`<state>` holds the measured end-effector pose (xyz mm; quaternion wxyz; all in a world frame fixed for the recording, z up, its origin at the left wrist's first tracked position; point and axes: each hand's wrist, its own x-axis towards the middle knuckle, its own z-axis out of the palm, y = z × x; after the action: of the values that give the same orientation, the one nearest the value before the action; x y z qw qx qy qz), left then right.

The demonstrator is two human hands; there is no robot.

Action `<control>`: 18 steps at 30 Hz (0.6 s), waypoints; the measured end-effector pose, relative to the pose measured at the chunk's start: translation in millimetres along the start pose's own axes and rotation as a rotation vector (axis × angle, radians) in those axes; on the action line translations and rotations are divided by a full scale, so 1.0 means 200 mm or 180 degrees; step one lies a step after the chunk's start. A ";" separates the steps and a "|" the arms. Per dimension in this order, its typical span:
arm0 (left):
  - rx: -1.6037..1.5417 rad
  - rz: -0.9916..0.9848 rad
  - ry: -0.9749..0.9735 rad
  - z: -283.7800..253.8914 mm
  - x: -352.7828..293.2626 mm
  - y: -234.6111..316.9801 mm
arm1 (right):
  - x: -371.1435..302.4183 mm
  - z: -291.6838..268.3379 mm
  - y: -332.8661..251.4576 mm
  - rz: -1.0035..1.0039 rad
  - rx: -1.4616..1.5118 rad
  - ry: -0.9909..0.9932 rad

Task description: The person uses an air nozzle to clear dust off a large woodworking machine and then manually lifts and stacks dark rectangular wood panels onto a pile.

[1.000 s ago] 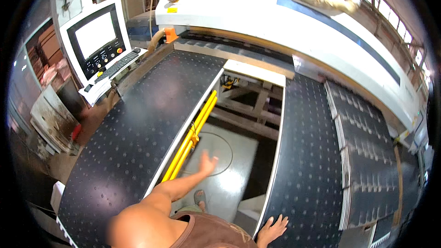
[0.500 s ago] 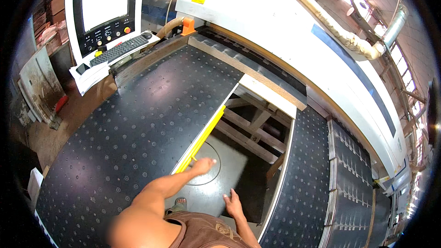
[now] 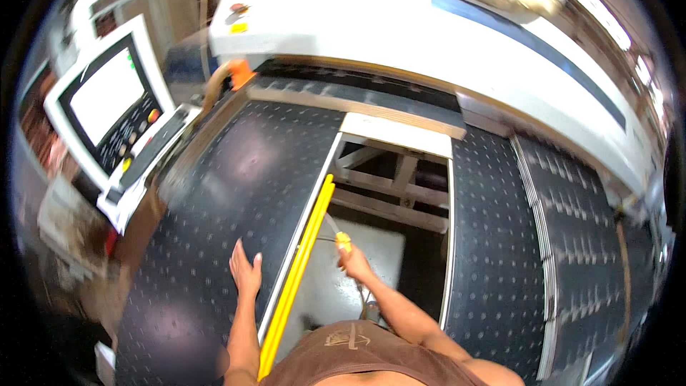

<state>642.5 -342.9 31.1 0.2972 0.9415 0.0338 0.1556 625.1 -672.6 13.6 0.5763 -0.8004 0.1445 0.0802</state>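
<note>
My right hand [image 3: 354, 263] is closed around what looks like a yellow air blow gun [image 3: 343, 239], held over the opening between the black worktops. Its thin nozzle points up and left toward the yellow rails, and a dark hose seems to hang below the hand. Off to the left, my left hand [image 3: 246, 270] is empty, its fingers stretched out and thumb apart, above the dotted black worktop [image 3: 214, 257]. Two yellow rails [image 3: 296, 271] run along the opening's left edge, between my hands.
A large white machine housing [image 3: 343, 21] spans the far side, with a wooden beam [image 3: 400, 120] before it. At far left stands a control panel [image 3: 107, 100] with screen and keyboard. Right of the opening lies another dotted worktop [image 3: 489, 243]. Framework beams [image 3: 386, 186] show inside the opening.
My left hand has moved from the opening to over the left worktop. My right hand, formerly low and empty-looking, has risen and now grips the air blow gun. The view has turned.
</note>
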 end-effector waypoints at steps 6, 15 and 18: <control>0.1145 -0.0140 -0.0624 0.12 -0.04 0.08 | -0.01 -1.19 0.53 0.0542 0.1439 0.1724; 0.1221 -0.0303 -0.0570 0.07 -0.05 0.09 | 0.00 -2.30 0.75 0.0817 0.2071 0.2958; 0.1187 -0.0344 -0.0533 0.07 -0.07 0.09 | 0.35 -2.46 0.72 0.0795 0.1838 0.3219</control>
<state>633.8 -367.9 27.4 0.1275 0.9866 0.0876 0.0517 625.3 -1190.4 22.5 0.6165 -0.5271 0.5100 -0.2863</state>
